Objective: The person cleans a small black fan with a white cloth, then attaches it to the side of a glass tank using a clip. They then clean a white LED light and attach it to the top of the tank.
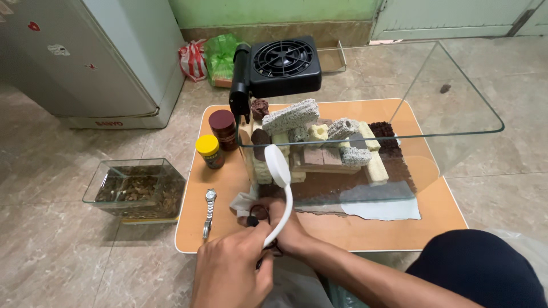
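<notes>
Glass tank [456, 122] of stacked filter blocks [319, 142] beyond the grip, black fan [283, 65] clipped on its rim. Left hand [231, 271] clenched around white gooseneck lamp [281, 188]; right hand [285, 225] pinches its black base. Wristwatch [209, 212] lies left.

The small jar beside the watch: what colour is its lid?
Yellow lid, clearest in the head view.

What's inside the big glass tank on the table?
Inside the glass tank sit stacked porous blocks, grey, cream and brown. A white lamp head covers some at the front left, so what lies behind it cannot be seen.
</notes>
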